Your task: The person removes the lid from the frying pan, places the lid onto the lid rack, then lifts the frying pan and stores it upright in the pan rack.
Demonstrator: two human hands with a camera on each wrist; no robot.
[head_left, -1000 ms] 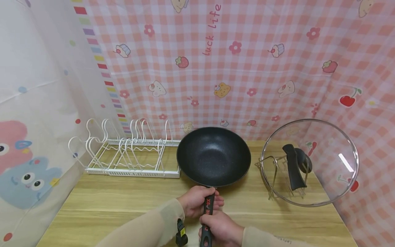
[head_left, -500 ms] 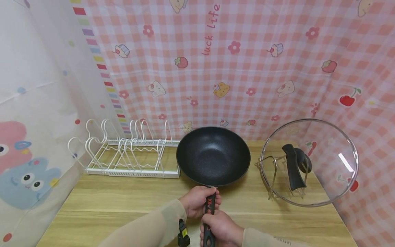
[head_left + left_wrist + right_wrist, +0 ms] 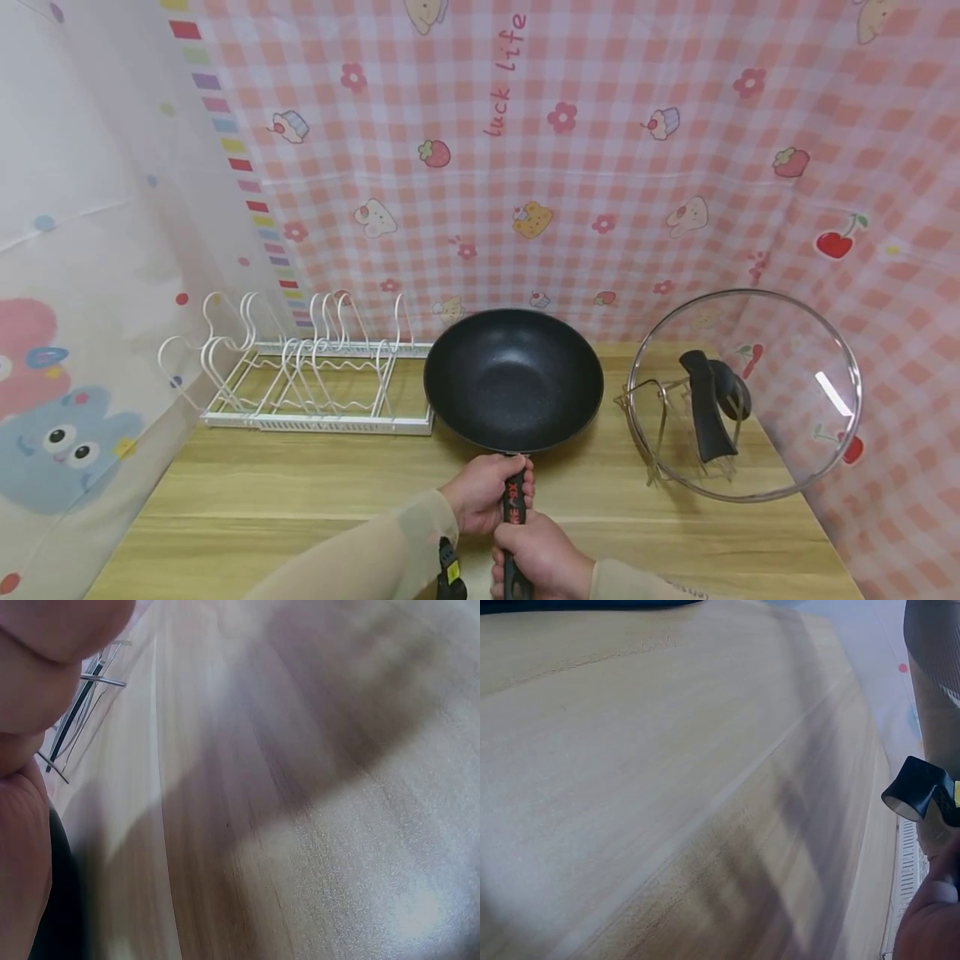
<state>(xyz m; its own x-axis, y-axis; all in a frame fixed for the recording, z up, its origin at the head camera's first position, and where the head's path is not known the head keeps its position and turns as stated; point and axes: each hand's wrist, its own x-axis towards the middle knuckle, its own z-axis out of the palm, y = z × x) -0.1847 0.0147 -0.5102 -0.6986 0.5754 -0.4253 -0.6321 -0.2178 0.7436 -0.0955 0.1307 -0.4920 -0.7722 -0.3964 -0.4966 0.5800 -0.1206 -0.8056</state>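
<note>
A black wok [image 3: 513,383] lies at the middle of the table in the head view, its inside facing up and its handle [image 3: 514,500] pointing toward me. My left hand [image 3: 480,493] grips the handle close to the wok, thumb along the top and fingers curled round the far side. Just behind it my right hand [image 3: 546,554] wraps the handle's rear part. In the right wrist view, part of my left hand [image 3: 930,922] shows at the lower right. The left wrist view has only a close, cropped piece of a hand at its left edge.
Left of the wok stands a white wire rack [image 3: 322,425] with several upright loops. A glass lid [image 3: 795,400] with a black handle [image 3: 708,408] leans on a metal stand [image 3: 660,417] at right. Checked cloth [image 3: 600,167] hangs behind the wooden table [image 3: 300,483].
My left fingers, more spread a second ago, have curled closer round the handle. The handle's rear end and my right hand have shifted slightly right relative to the wok. The whole view drifts slightly.
</note>
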